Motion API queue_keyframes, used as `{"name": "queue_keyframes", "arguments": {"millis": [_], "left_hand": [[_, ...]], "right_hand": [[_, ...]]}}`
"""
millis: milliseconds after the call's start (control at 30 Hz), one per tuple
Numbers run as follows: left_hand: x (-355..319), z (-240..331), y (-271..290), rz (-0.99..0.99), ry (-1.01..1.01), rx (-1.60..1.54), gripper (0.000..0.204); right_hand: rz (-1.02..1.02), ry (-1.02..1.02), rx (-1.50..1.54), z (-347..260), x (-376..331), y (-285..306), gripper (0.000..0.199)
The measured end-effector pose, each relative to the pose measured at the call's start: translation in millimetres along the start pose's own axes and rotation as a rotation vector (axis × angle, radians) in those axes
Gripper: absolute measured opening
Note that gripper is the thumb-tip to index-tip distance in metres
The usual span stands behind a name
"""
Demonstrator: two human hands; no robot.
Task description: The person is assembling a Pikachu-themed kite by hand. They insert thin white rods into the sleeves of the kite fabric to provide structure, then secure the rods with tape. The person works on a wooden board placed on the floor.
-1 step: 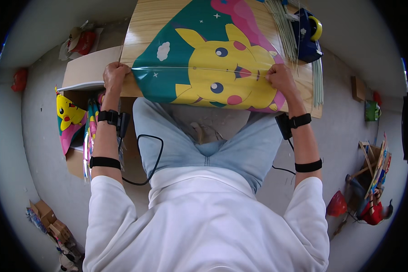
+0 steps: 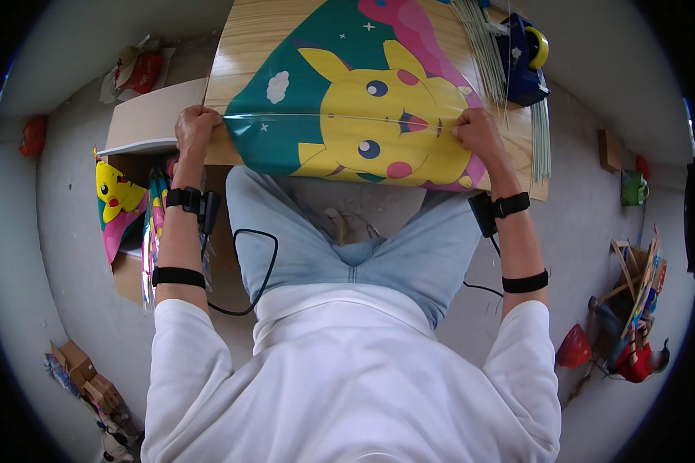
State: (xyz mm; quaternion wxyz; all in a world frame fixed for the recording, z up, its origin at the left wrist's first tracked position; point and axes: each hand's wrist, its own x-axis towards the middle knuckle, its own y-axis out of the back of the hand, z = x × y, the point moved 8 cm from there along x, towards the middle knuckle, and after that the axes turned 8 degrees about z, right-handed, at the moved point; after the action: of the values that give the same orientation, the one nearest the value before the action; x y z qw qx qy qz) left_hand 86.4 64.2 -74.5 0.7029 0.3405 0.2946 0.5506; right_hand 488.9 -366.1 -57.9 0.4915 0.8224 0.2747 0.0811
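Note:
A kite sail [image 2: 278,147] of glossy sheet, green and pink with a large yellow cartoon animal, lies spread over the wooden table. Its near edge hangs at the table's front edge, above my knees. Across it, from side to side, runs a thin pale rod [image 2: 363,118]. My left hand [image 2: 198,127] pinches the rod's left end, just beyond the sail's left corner. Over the right part of the sail, my right hand [image 2: 477,133] has its fingers closed at the other end of the rod. The fingertips hide both rod ends.
Bundled thin rods [image 2: 479,38] and a blue tape dispenser [image 2: 521,62] with a yellow roll occupy the table's far right. At left, an open cardboard box [image 2: 127,282] holds folded kites. Black cables hang from my wrist straps. A person in red [image 2: 635,363] sits at far right.

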Motion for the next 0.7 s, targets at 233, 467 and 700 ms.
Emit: {"name": "queue_keyframes", "arguments": {"millis": [233,467,700], "left_hand": [[3,-2,-1,-0.004,-0.023,-0.045,0.021],[3,-3,-2,-0.004,-0.028,-0.070,0.021],[1,0,0,-0.004,-0.016,-0.069,0.019]], "right_hand": [[-0.005,0.080,-0.096,-7,2,-2,0.017],[0.040,0.188,-0.018,-9,-1,1,0.013],[0.019,0.164,0.025,-9,-5,2,0.011]]}}
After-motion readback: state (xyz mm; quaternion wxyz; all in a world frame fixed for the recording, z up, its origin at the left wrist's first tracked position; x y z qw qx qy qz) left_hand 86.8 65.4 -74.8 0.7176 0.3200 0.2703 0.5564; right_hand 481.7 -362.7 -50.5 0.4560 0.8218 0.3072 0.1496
